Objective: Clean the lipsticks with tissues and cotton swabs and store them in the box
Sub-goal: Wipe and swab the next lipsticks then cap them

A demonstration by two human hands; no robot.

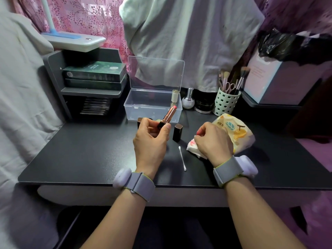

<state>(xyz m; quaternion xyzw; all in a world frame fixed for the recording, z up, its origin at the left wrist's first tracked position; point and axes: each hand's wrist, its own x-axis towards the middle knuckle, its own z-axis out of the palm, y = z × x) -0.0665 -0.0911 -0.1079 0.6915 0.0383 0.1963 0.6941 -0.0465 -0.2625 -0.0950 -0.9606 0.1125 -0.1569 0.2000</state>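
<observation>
The left hand [150, 139] pinches an uncapped lipstick [168, 115] by its base, tilted up over the black desk [80, 151] just in front of the open clear plastic box [152, 108]. The right hand [212, 141] grips a red-stained tissue [193, 147] against the desk beside the tissue pack [237, 132]. Between the hands stands a lipstick cap [177, 132], with a cotton swab [182, 160] lying just in front of it.
</observation>
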